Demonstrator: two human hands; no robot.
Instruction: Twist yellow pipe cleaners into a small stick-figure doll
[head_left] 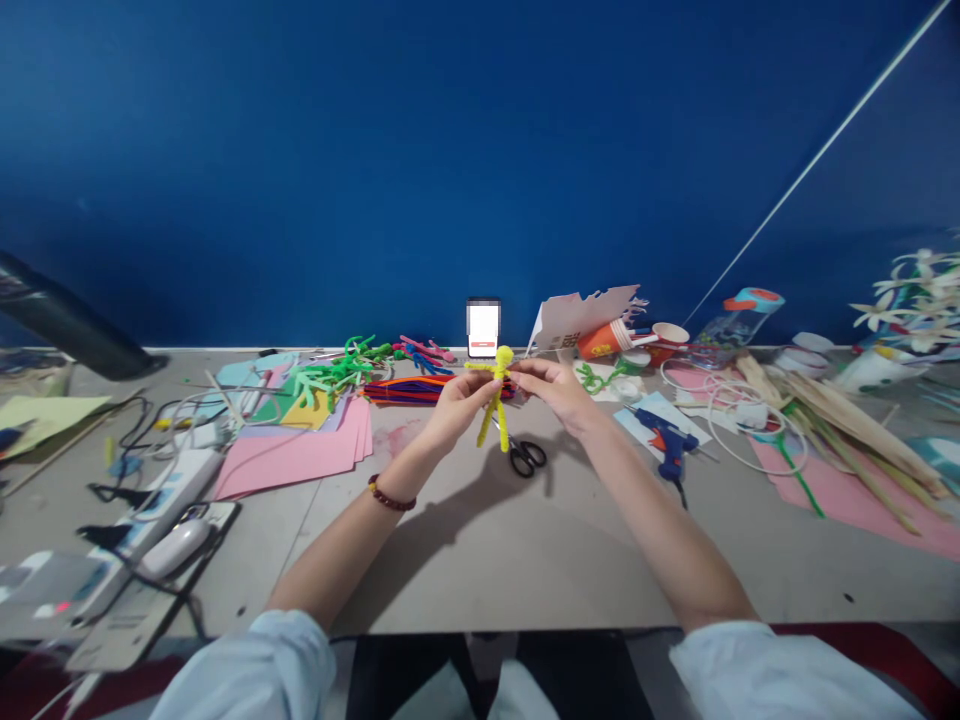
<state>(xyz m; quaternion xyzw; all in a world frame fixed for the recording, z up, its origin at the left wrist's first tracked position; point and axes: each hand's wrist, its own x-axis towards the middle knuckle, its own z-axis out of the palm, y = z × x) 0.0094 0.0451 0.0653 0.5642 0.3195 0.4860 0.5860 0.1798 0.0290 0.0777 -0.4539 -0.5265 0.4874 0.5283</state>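
Between my two hands, above the table, is a yellow pipe-cleaner figure (493,420) with a round head, two arms and two legs hanging down. My left hand (466,402) pinches its body from the left. From the right, my right hand (556,391) has thumb and finger closed at the figure's other arm, whose end is hidden by the fingers. Black-handled scissors (527,459) lie on the table just below the figure. Behind my left hand lies a bundle of purple and orange pipe cleaners (405,390), partly covered by the hand.
A phone (484,327) with a lit screen stands against the blue wall. Pink paper sheets (292,460) and green pipe cleaners (341,370) lie left. At right are a blue glue gun (670,443), paper cups (606,340) and dry husks (847,420). A power strip (161,520) lies front left.
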